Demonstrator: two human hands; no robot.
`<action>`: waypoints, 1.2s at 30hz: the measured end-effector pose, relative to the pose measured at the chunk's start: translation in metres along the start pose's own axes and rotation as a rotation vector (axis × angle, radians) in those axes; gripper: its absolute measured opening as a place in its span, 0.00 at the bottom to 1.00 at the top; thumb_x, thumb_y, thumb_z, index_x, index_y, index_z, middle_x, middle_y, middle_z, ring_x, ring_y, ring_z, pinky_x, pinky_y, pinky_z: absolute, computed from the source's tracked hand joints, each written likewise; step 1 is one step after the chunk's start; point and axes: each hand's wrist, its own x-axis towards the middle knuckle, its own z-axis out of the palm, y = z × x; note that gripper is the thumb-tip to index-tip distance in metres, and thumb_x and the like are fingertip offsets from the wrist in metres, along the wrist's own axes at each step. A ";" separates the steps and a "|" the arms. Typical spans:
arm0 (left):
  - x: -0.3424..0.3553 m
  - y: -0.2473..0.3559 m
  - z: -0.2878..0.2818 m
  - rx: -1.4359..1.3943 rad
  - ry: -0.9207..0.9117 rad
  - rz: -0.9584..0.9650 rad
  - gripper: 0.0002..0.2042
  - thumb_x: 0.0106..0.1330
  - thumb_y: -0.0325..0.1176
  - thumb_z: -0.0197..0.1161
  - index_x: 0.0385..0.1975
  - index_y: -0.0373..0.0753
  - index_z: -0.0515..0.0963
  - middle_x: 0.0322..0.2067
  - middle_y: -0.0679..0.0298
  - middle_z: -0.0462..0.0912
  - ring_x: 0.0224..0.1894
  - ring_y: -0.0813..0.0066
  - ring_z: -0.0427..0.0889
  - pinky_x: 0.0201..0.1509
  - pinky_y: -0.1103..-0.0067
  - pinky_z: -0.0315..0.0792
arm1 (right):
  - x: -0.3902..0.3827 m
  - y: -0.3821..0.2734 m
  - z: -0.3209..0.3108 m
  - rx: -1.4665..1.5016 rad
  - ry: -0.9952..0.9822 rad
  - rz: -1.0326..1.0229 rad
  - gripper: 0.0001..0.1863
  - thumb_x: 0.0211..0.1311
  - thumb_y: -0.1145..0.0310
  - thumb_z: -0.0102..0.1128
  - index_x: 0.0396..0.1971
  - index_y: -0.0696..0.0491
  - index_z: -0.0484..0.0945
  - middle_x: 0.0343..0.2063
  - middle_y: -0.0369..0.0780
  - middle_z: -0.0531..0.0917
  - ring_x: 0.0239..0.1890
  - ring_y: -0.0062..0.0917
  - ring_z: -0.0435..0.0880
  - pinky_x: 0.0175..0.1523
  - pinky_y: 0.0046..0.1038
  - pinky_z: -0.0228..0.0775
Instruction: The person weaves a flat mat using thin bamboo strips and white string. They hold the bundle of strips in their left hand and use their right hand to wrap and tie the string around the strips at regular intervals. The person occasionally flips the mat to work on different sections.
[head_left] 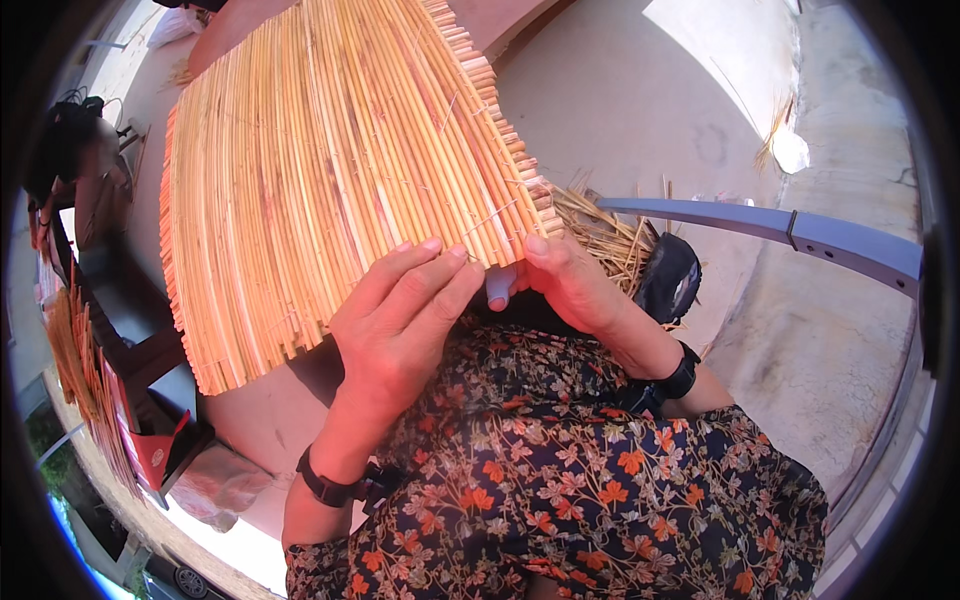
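Observation:
A mat of straw-coloured reed stalks (pixel 320 170), laid side by side and bound with thin stitches, slants up and away from my lap. My left hand (pixel 405 310) is closed at its near edge, fingertips together on the top stalks and the thumb hidden. To the right, my right hand (pixel 575 285) pinches the near right corner, its thumb on top and a finger showing below the edge. Short thread ends stick up from the stalks near my hands. Whether a thread or needle lies between my fingertips cannot be made out.
Loose cut stalks (pixel 610 235) lie on the floor to the right, beside a black shoe (pixel 670 278). A grey metal bar (pixel 750 215) crosses at the right. On the left are a person (pixel 75 150) and a bundle of thin reeds (pixel 85 370) near dark furniture.

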 end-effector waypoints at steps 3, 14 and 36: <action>0.005 -0.002 -0.011 -0.259 -0.031 -0.279 0.13 0.51 0.23 0.73 0.38 0.36 0.86 0.43 0.60 0.86 0.45 0.62 0.86 0.52 0.73 0.81 | -0.011 -0.011 -0.016 -0.262 0.330 -0.041 0.19 0.73 0.61 0.56 0.54 0.59 0.76 0.43 0.41 0.82 0.36 0.24 0.83 0.46 0.27 0.78; 0.033 -0.018 0.001 -0.463 -0.273 -0.350 0.06 0.54 0.25 0.72 0.31 0.36 0.83 0.33 0.62 0.81 0.38 0.61 0.80 0.43 0.70 0.74 | 0.009 -0.037 0.011 -1.392 0.146 -0.776 0.13 0.64 0.79 0.62 0.48 0.55 0.83 0.36 0.40 0.86 0.38 0.30 0.85 0.44 0.30 0.72; 0.032 -0.068 0.009 -1.301 0.178 -0.596 0.04 0.69 0.27 0.67 0.40 0.35 0.83 0.40 0.69 0.83 0.42 0.83 0.77 0.50 0.84 0.70 | 0.057 -0.095 0.050 -0.710 -0.119 -0.038 0.09 0.70 0.67 0.63 0.42 0.57 0.81 0.33 0.36 0.86 0.33 0.15 0.84 0.32 0.17 0.77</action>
